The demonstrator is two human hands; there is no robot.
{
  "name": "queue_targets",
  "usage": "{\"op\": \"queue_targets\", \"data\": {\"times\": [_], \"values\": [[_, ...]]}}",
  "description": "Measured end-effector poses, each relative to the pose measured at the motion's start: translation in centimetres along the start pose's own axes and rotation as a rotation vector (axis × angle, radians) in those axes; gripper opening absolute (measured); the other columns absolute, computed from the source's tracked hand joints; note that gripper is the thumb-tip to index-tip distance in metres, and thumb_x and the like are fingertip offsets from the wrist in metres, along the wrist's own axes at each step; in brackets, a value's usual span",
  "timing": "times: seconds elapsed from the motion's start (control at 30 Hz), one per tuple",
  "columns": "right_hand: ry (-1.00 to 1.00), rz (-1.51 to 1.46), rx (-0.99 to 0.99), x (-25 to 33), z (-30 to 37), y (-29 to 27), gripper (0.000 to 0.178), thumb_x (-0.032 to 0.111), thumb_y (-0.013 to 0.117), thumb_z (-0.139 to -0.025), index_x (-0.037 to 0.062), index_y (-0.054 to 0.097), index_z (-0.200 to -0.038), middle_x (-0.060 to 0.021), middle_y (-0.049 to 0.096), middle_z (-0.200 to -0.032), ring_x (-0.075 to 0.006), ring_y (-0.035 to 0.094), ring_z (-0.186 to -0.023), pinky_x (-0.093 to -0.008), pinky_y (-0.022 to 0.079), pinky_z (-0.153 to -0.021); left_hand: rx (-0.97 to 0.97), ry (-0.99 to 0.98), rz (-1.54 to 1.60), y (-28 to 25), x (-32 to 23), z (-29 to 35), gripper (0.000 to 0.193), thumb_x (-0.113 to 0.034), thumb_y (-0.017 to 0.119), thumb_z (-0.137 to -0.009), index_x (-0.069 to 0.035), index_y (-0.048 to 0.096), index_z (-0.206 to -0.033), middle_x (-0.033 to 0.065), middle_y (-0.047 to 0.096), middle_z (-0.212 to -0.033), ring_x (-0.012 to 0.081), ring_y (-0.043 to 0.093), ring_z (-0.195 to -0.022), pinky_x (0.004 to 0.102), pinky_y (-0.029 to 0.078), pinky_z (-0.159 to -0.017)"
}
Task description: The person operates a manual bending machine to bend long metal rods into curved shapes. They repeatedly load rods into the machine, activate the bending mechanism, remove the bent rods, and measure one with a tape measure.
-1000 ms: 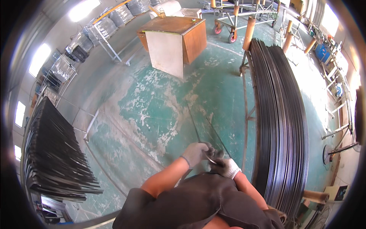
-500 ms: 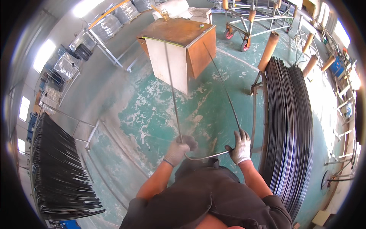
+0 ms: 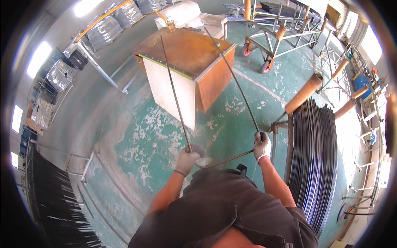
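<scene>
A thin dark rod bent into a U shape (image 3: 174,96) is held in front of my body. Its two long arms point away from me, and their far ends overlap the wooden table's top (image 3: 182,51) in view. My left hand (image 3: 189,159), in a grey-white glove, is closed round the left arm near its bend. On the other side, my gloved right hand (image 3: 262,146) grips the rod at the right bend, fingers wrapped round it. The crosspiece between the hands curves just above my dark clothing.
A tall bundle of dark strips (image 3: 312,173) stands in a rack at my right, beside a brown tube-topped post (image 3: 304,93). More black strips (image 3: 53,198) hang on a rack at the left. Beyond the table are a pale sofa (image 3: 182,14) and a wheeled metal frame (image 3: 269,47).
My right hand has gone from partly spread fingers to a closed grip and moved slightly up. The rod's far ends now reach higher over the table, which appears nearer as my view shifts.
</scene>
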State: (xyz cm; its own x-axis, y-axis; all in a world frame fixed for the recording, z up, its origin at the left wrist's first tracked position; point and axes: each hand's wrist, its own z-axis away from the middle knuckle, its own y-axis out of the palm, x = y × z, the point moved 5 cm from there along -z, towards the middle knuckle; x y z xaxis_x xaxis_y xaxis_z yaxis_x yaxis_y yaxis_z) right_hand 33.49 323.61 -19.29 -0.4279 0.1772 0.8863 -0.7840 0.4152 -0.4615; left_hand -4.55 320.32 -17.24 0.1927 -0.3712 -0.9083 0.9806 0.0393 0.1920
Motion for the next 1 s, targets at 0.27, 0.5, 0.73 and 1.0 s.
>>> {"op": "queue_targets", "data": {"times": [0.27,0.5,0.73,1.0], "values": [[-0.117,0.088,-0.009,2.0,-19.2,8.9,0.034,0.033,0.064,-0.109,-0.0003,0.070,-0.108,-0.0217,0.071,-0.089,-0.0303,0.067,-0.080,-0.0401,0.055,-0.081,-0.122,-0.032,-0.246,0.6,-4.3,-18.6,0.038,0.005,0.062,-0.079,0.007,0.067,-0.117,0.0132,0.076,-0.101,0.0243,0.074,-0.092,0.0374,0.061,-0.089],[-0.137,0.145,0.183,5.3,-37.7,19.6,0.032,0.033,0.068,-0.105,0.0022,0.074,-0.113,-0.0245,0.076,-0.097,-0.0437,0.075,-0.093,-0.0454,0.057,-0.083,-0.413,-0.067,-0.135,2.2,-7.0,-32.3,0.034,0.002,0.064,-0.083,0.005,0.067,-0.117,0.0135,0.077,-0.103,0.0216,0.073,-0.093,0.0348,0.059,-0.084],[-0.177,0.204,0.407,9.0,-50.9,29.4,0.033,0.037,0.064,-0.105,0.0060,0.074,-0.111,-0.0255,0.076,-0.100,-0.0476,0.072,-0.099,-0.0498,0.057,-0.086,-0.646,-0.026,-0.090,2.3,-10.5,-41.8,0.033,-0.004,0.068,-0.084,0.007,0.067,-0.116,0.0145,0.076,-0.099,0.0242,0.074,-0.085,0.0364,0.060,-0.076],[-0.169,0.359,0.520,9.8,-59.9,40.8,0.035,0.041,0.063,-0.105,0.0086,0.074,-0.116,-0.0272,0.076,-0.102,-0.0477,0.073,-0.101,-0.0537,0.058,-0.089,-0.761,-0.200,-0.221,-2.5,-9.0,-53.5,0.023,-0.007,0.071,-0.086,0.002,0.072,-0.107,0.0126,0.077,-0.092,0.0229,0.075,-0.082,0.0362,0.059,-0.075]]}}
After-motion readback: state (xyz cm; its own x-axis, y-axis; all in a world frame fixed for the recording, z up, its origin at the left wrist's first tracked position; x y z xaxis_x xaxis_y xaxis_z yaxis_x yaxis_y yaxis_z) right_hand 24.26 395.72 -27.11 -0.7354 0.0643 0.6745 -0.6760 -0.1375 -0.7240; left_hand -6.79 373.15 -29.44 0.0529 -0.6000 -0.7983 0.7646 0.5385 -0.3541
